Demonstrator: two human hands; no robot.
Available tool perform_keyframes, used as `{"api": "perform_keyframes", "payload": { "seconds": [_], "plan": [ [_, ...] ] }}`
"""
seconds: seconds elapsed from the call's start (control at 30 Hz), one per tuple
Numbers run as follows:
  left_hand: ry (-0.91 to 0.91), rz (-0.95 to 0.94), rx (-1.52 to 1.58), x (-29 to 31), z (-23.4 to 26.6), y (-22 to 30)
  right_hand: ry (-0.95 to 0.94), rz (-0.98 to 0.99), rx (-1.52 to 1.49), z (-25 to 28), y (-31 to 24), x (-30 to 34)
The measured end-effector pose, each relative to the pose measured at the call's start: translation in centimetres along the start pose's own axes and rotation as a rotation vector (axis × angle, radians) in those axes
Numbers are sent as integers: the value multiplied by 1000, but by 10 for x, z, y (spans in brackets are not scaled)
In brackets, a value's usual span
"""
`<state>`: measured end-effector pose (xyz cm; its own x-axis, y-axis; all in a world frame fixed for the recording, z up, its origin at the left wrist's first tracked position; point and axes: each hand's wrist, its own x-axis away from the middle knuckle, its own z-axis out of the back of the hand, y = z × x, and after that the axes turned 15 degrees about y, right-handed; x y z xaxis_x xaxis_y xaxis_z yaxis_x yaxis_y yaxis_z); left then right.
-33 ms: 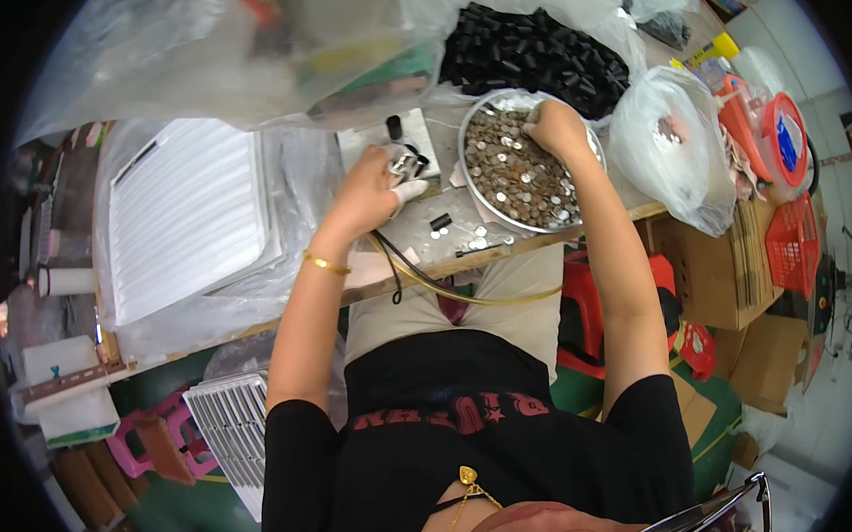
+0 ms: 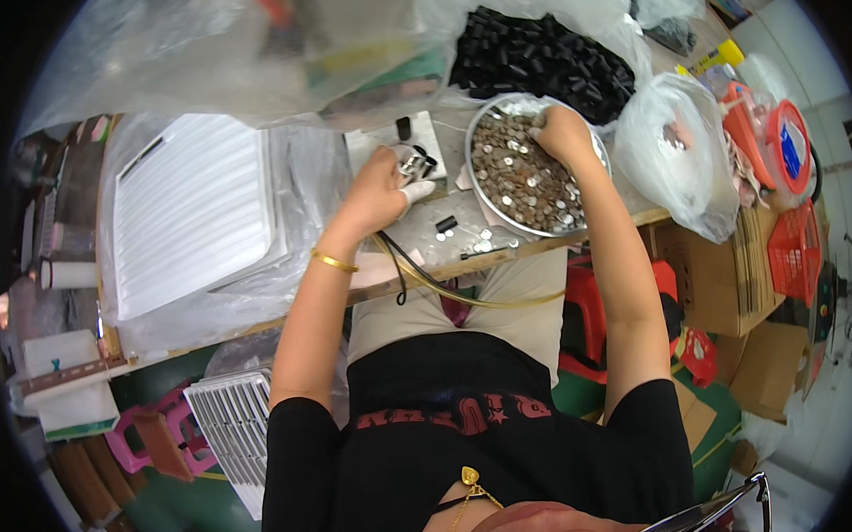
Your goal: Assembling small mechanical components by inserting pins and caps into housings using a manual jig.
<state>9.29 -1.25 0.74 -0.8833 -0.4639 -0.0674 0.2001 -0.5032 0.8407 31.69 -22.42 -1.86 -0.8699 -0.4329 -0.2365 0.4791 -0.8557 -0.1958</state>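
Note:
My left hand [image 2: 382,190] is closed round a small shiny metal piece with black parts [image 2: 412,164], above a pale square board [image 2: 430,137]. A white cover sits on one of its fingertips. My right hand [image 2: 565,138] reaches into a round metal pan [image 2: 473,181] full of small brown and silvery discs [image 2: 517,172]. Its fingers are bent together at the discs, and what they pinch is hidden. One short black cylinder [image 2: 404,127] stands on the board. Another black cylinder [image 2: 446,224] lies near the front edge, beside several loose silvery discs [image 2: 483,235].
Behind the pan is a big heap of black cylinders [image 2: 541,66] in clear plastic. A clear bag [image 2: 673,151] stands to its right. White ribbed trays [image 2: 191,210] lie at the left. Thin hoses [image 2: 427,283] hang over the front edge. A blurred plastic sheet [image 2: 236,56] covers the far left.
The view has shifted a little, so the bench appears slightly farther right and lower. My right fingers have moved slightly among the discs; the left hand keeps its hold.

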Motion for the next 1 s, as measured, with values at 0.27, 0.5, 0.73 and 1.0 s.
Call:
{"api": "perform_keyframes", "payload": {
  "seconds": [0.27,0.5,0.73,1.0],
  "plan": [
    [63,-147,89,23,-1,-15,175,-114,-331,31,-26,25],
    [267,-92,230,56,13,-29,-126,-57,-1103,76,-148,54],
    [594,261,826,52,30,3,-34,120,-910,66,-158,54],
    [698,167,1277,27,20,15,44,103,-1028,60,-159,63]
  ]
}}
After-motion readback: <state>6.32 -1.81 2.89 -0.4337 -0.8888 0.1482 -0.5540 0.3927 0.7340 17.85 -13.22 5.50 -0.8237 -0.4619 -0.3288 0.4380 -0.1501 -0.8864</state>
